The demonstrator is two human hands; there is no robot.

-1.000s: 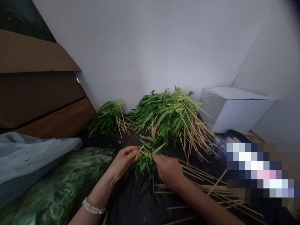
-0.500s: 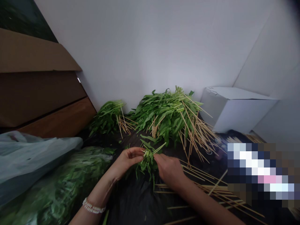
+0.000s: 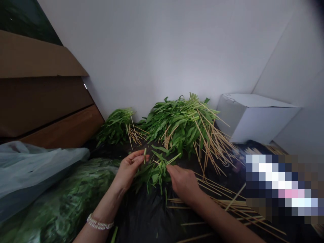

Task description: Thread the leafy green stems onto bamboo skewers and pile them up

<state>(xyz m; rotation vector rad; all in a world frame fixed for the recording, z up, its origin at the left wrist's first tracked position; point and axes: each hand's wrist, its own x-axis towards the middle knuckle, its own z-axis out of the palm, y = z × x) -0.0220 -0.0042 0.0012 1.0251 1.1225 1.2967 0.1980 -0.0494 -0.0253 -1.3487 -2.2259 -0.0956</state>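
Note:
My left hand [image 3: 129,168] pinches a short green stem [image 3: 145,156] between thumb and fingers, held upright a little left of a small leafy bunch. That bunch of long-leaved greens [image 3: 157,173], which looks like water spinach, hangs at the fingertips of my right hand [image 3: 184,185]. The right fingers are closed, knuckles up, at the bunch's right side. A thin pale tip of a bamboo skewer [image 3: 156,162] pokes out of the bunch toward my left hand; the rest of it is hidden by leaves and fingers.
Behind lie a large pile of skewered greens [image 3: 177,118] and a smaller pile [image 3: 115,123]. Loose skewers [image 3: 227,202] spread under my right forearm. Bagged greens [image 3: 68,192] and a cardboard box [image 3: 45,104] are at left, a white box [image 3: 263,118] at right.
My left hand has moved left and up, away from the bunch, and now has a stem in its fingers. The skewer tip has come into sight. My right hand has barely moved.

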